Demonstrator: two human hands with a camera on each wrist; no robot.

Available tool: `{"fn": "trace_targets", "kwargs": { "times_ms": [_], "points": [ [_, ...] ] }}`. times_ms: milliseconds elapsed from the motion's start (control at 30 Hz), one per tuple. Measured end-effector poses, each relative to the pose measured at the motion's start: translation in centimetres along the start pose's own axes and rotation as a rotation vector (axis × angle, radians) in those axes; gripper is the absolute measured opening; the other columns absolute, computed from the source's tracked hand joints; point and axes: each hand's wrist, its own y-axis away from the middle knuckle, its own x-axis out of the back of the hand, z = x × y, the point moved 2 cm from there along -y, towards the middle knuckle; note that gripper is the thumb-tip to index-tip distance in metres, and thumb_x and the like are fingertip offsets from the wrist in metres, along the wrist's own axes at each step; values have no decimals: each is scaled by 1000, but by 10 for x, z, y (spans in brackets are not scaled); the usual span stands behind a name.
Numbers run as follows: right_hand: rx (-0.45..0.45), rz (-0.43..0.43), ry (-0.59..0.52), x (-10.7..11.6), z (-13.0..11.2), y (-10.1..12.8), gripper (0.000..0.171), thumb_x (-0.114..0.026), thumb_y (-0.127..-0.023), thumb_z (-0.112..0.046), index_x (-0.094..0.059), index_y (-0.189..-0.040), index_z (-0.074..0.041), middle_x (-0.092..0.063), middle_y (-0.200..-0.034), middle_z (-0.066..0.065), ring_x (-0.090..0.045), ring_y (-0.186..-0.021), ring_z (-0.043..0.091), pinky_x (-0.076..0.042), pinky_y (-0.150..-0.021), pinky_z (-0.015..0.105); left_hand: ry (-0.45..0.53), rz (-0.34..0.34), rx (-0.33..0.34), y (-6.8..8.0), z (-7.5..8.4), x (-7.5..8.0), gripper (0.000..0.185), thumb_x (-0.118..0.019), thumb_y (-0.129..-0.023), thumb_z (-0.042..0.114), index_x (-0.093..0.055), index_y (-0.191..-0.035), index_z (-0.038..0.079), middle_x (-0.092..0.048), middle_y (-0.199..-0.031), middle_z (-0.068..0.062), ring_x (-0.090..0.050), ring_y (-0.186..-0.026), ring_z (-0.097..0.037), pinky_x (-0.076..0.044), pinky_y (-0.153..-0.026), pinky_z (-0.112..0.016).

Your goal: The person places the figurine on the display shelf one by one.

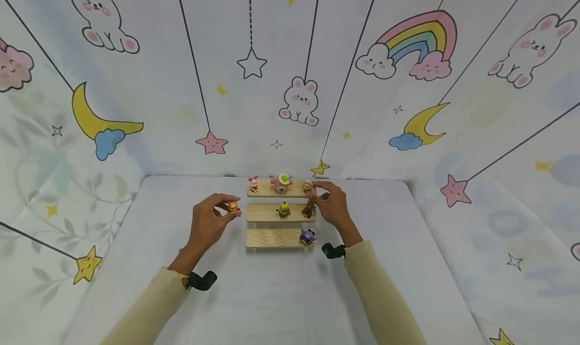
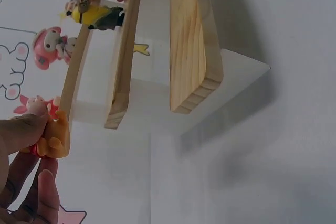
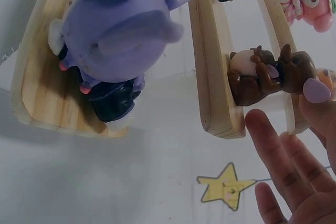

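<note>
A three-step wooden shelf stands mid-table. My left hand pinches a small orange figure just left of the middle step; in the left wrist view the orange figure sits between thumb and fingers beside the shelf. My right hand is at the shelf's right end, fingers straight, with its tips by a tan figure on the top step and a brown figure on the middle step. The right wrist view shows the brown figure next to my fingers, gripping nothing.
The top step also carries a pink piglet and a pink figure with a green hat. A yellow figure stands on the middle step, a purple one on the bottom. Printed cloth walls enclose the table.
</note>
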Motion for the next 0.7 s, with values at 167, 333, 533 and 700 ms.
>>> {"fn": "trace_targets", "kwargs": {
  "times_ms": [167,333,533,700],
  "points": [
    [14,6,-2,0,-1,1,42,-79,-98,-26,-71,-138,-18,-66,-145,9,-79,-92,31,-52,-60,29,32,-13,-7,-3,7,-9,36,-91,-85,12,-80,-118,19,-78,-110,-2,-70,-94,-19,-51,-68,-20],
    [19,9,-4,0,-2,1,42,-79,-98,-25,-71,-138,-17,-66,-144,11,-79,-91,30,-51,-59,28,58,-24,-22,-6,13,-18,34,-91,-84,13,-81,-116,19,-78,-108,-2,-70,-93,-18,-51,-68,-21],
    [19,9,-7,0,-2,1,42,-78,-98,-24,-71,-139,-16,-66,-144,11,-79,-91,30,-51,-60,29,82,-24,-41,-8,18,-27,35,-92,-83,10,-81,-115,18,-78,-105,-3,-70,-90,-19,-51,-66,-21],
    [18,10,-11,1,-2,1,42,-79,-98,-25,-71,-138,-16,-66,-145,11,-79,-91,31,-51,-60,30,82,-41,-35,-10,19,-35,35,-91,-84,12,-81,-116,19,-78,-105,-1,-70,-91,-18,-52,-68,-21]
  ]
}}
